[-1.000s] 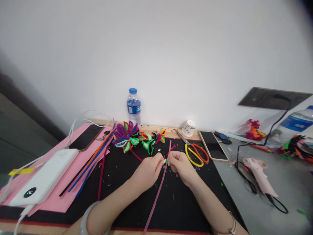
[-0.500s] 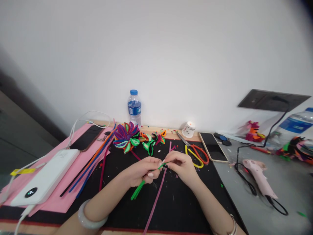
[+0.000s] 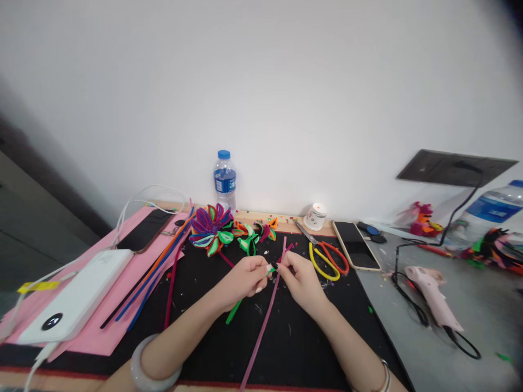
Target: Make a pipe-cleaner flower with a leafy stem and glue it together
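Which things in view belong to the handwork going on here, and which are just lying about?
Likely in the work:
green strips, held by left hand and right hand
pink strip
multicoloured flower
scissors
perhaps pink glue gun

Apparently just lying about:
water bottle
white power bank
white cup
left phone
right phone

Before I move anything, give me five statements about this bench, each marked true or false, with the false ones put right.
1. Green pipe cleaners stick out below the left hand. True.
2. The water bottle with the blue cap stands to the right of the white cup. False: it stands to the left of it.
3. The white power bank lies on pink paper. True.
4. The scissors have two blue handles. False: one is yellow, the other orange.
5. The pink glue gun lies on the grey surface. True.
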